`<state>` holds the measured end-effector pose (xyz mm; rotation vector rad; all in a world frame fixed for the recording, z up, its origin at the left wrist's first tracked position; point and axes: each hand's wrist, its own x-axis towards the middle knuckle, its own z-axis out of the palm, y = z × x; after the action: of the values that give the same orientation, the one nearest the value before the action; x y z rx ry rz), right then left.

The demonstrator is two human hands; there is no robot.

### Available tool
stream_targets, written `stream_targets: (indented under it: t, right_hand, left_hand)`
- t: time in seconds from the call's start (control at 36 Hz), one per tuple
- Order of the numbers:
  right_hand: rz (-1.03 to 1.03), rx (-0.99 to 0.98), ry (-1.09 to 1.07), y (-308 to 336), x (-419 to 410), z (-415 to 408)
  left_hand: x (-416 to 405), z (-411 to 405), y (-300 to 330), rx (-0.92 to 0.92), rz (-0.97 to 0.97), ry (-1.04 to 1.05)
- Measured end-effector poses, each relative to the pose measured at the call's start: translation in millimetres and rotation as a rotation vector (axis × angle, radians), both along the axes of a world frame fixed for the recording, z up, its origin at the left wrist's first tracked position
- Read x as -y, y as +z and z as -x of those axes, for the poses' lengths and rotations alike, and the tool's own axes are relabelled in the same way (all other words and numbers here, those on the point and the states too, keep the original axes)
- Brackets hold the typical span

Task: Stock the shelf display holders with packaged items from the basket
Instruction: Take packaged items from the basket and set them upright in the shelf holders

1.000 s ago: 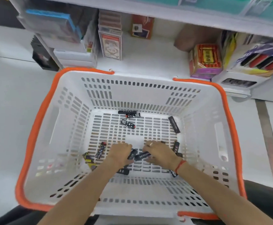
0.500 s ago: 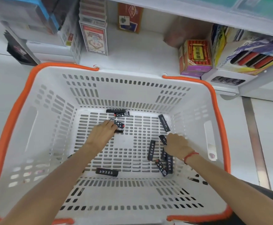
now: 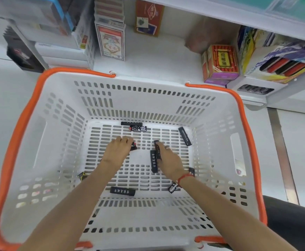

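Both hands are sunk deep in the white basket (image 3: 44, 134), the right hand (image 3: 169, 161) gripping a black packet (image 3: 157, 149), the left hand (image 3: 118, 151) curled over another packet (image 3: 133, 146), while loose packets (image 3: 122, 191) are scattered around on the floor.

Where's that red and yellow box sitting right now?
The red and yellow box stands on the white shelf, upper right of the head view, just beyond the basket's far right corner, beside the marker display.
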<state>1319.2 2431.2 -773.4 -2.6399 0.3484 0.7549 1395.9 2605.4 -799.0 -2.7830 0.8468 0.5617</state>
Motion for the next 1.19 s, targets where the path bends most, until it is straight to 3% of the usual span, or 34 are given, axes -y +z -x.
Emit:
stream_targets:
  t: [0.14, 0.28, 0.42, 0.47, 0.58, 0.69, 0.75, 0.86, 0.97, 1.19]
  right_hand:
    - [-0.182, 0.052, -0.054, -5.2, -15.0, -25.2]
    - [-0.475, 0.011, -0.42, -8.2, -13.7, -38.8]
    - [-0.865, -0.177, -0.819, 1.6, 1.4, -38.2]
    - [-0.983, -0.188, -0.881, 8.3, 8.4, -35.6]
    - [-1.175, -0.194, -0.977, 19.4, 17.4, -33.7]
    - [-1.244, -0.197, -0.913, 42.8, 18.9, -38.0]
    - [-1.284, -0.195, -0.825, 62.3, 17.7, -41.7]
    - [-1.306, -0.081, -0.707, 107.3, 12.2, -52.2]
    - [-1.178, 0.209, -0.652, 173.8, 5.3, -62.4]
    - [-1.095, 0.439, -0.363, 308.9, -3.0, -69.8]
  left_hand:
    - [-0.9, 1.6, 7.3, -0.098, -0.038, 0.146]
    - [-6.5, -0.3, 6.5, -0.117, -0.113, 0.15]
    - [-13.1, 0.4, 5.8, -0.124, -0.106, 0.149]
    - [-14.6, 1.8, 9.8, -0.177, -0.007, 0.235]
    - [-13.5, 4.7, 25.7, -0.45, 0.391, 0.653]
    - [-5.6, 0.7, 61.2, -1.043, 0.87, 1.112]
    - [-0.9, -1.8, 84.1, -1.249, 1.055, 1.224]
    - [6.6, -5.1, 134.1, -1.338, 1.112, 1.148]
    - [11.4, -5.9, 193.2, -1.403, 1.165, 1.015]
    - [12.9, -7.9, 308.9, -1.239, 1.378, 0.749]
